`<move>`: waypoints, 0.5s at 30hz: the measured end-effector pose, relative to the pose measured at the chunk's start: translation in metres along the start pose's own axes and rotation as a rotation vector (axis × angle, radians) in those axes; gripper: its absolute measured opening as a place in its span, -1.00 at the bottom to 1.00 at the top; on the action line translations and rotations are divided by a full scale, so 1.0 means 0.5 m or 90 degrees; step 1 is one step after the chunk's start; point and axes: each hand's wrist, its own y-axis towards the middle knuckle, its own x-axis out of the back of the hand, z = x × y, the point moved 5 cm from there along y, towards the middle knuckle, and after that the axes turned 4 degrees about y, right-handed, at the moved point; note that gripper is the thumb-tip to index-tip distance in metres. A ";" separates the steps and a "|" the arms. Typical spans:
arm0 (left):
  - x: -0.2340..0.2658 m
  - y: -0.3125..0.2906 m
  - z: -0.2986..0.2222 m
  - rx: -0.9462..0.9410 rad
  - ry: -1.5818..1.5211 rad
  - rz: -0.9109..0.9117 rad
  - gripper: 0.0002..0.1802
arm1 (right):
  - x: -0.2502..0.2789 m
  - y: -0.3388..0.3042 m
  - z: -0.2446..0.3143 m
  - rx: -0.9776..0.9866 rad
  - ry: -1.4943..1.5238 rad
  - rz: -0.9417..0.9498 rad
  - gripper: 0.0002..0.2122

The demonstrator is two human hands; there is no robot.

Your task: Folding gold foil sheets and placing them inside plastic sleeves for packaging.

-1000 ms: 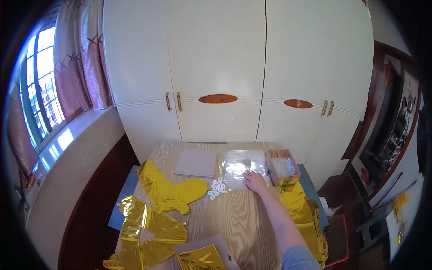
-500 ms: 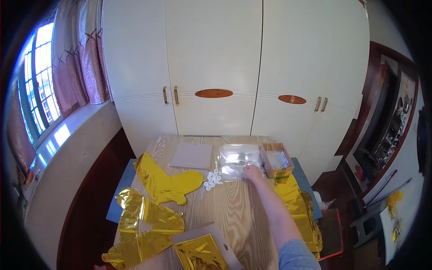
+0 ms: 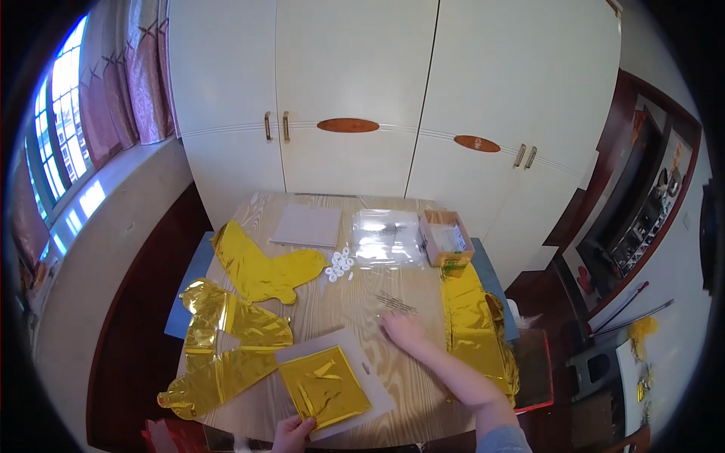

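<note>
R hand now off the bag stack, pinching one clear bag mid-worktop; L hand now in view, clamped on gold foil + grey card, nr front edge.

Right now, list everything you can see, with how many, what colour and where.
Table: one, pale wood, centre
Foil shapes: at least two, gold, table's left
Foil pile: count unclear, gold, table's right
Foil square: one, gold, near edge, on card
Card: one, grey, under foil square
Card stack: count unclear, pale grey, table's back
Small rings: about ten, white, mid-table
Clear sheets: count unclear, see-through, beside box
Loose clear sheet: one, see-through, dark print, mid-table
Box: one, tan, back right
Cupboard: one, white, behind table
Handles: four, brass, cupboard doors
Curtains: count unclear, pink, left
Window: one, bright, far left
Left hand: one, bare, holding foil square's near corner
Right hand: one, bare, holding loose clear sheet
</note>
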 end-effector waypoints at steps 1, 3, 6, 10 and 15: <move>-0.007 0.004 -0.001 0.010 0.005 0.013 -0.76 | -0.009 -0.008 -0.003 0.002 0.011 -0.006 -0.84; -0.017 0.031 0.019 -0.001 -0.051 0.018 -0.75 | -0.030 -0.022 0.006 0.011 0.043 -0.016 -0.81; -0.009 0.068 0.046 0.016 0.032 0.038 -0.75 | -0.030 -0.047 0.022 0.013 0.079 -0.034 -0.81; -0.037 0.037 -0.005 0.056 0.044 0.017 -0.76 | 0.015 -0.065 0.040 0.016 0.206 -0.055 -0.81; -0.044 0.040 -0.005 0.080 -0.090 -0.024 -0.77 | 0.058 -0.087 0.069 0.082 0.103 -0.151 -0.85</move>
